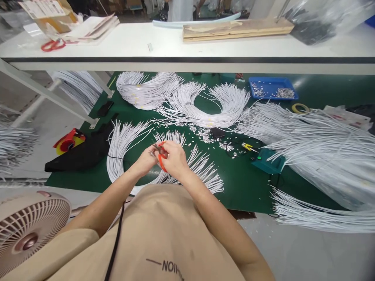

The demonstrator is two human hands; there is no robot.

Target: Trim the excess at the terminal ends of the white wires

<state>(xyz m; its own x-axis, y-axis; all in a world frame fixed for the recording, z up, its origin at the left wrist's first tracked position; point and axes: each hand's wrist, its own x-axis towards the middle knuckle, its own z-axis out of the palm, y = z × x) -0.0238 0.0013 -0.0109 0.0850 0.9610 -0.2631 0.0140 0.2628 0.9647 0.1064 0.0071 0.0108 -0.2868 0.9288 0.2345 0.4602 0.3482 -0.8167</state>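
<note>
My right hand (175,159) is closed around orange-handled scissors (161,154) just above the near edge of the green mat (243,183). My left hand (145,160) is pinched shut right at the scissor blades, holding something small that I cannot make out. Under both hands lies a curved bundle of white wires (123,150) with fanned-out ends.
More white wire bundles (205,105) cover the mat, with a large heap (328,148) at the right. Small cut bits (205,134) lie scattered in the middle. A blue tray (272,88), a teal box (268,162), yellow pliers (248,146), a fan (27,230) and an upper shelf (187,50) surround me.
</note>
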